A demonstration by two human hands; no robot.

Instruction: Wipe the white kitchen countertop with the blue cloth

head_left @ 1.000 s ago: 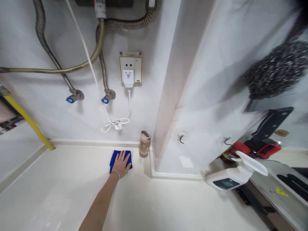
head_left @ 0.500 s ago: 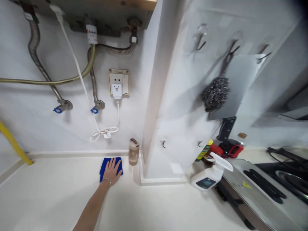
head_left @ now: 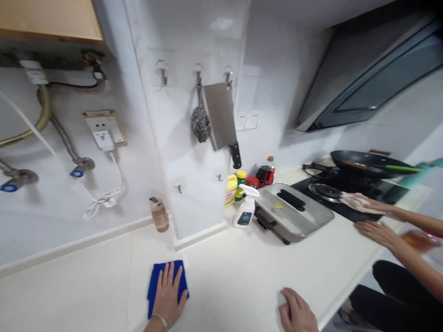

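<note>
Head view, kitchen counter: my left hand (head_left: 168,295) lies flat with fingers spread on a blue cloth (head_left: 152,286), pressing it against the pale countertop (head_left: 242,258) near the front edge. My right hand (head_left: 297,313) rests palm down on the bare counter further right, fingers loosely spread, holding nothing, well apart from the cloth.

Behind the cloth, a brown bottle (head_left: 159,214) stands at the foot of the wall, just beside a white column (head_left: 194,203). On the column's hooks hang a steel scourer (head_left: 201,123) and a cleaver (head_left: 221,120). A white spray bottle (head_left: 245,213) stands past the column, next to a steel tray lid (head_left: 294,210), with a yellow container (head_left: 231,190) and small jars behind.

At far right, another person's hands are at work: one (head_left: 356,202) presses a pale rag on the hob below a black pan (head_left: 363,160), the other (head_left: 377,233) lies flat on the counter.
</note>
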